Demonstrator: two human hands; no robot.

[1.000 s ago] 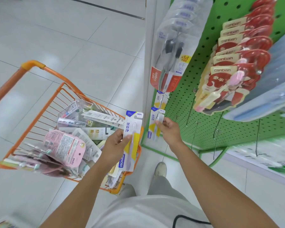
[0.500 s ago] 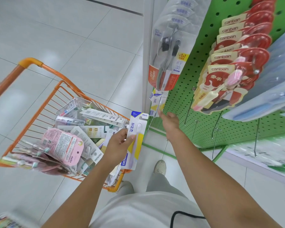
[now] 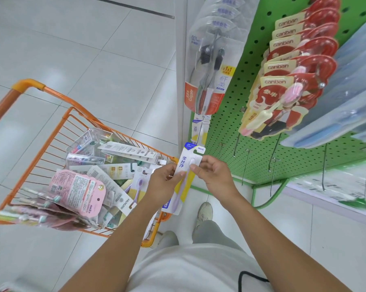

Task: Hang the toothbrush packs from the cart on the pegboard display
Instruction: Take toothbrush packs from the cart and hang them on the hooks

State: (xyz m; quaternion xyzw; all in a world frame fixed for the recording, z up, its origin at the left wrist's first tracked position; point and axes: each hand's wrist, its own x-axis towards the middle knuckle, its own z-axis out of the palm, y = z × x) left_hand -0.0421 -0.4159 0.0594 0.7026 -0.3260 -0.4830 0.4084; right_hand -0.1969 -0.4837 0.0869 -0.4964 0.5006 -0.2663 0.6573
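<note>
A toothbrush pack sits mid-frame, pinched between both hands: left hand grips its left edge, right hand its right edge, apparently by the fingertips. The cart lies lower left; the pegboard fills the upper right.

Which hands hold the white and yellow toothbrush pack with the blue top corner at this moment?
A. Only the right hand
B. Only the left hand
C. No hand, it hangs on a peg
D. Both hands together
D: the left hand grips the white and yellow toothbrush pack from its left edge while the right hand pinches its right edge, in front of the green pegboard, not on a peg.
</note>
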